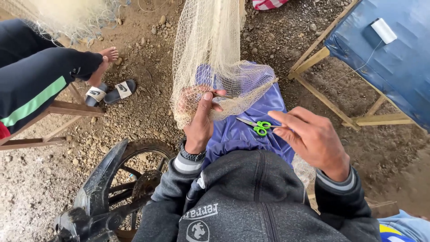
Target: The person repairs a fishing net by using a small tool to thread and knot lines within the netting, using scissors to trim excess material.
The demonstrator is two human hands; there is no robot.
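A pale fishing net hangs down from above onto my lap, which is covered in shiny blue-purple cloth. My left hand pinches a bunch of the net's mesh between thumb and fingers. My right hand is held out to the right with its fingers pinched together, apparently on a thin thread I can barely make out. Small scissors with green handles lie on my lap between the two hands, touching neither.
A white thread spool lies on a blue-covered wooden bench at upper right. Another person's legs rest on a wooden frame at left, above sandals. A motorcycle wheel stands at lower left on gravel.
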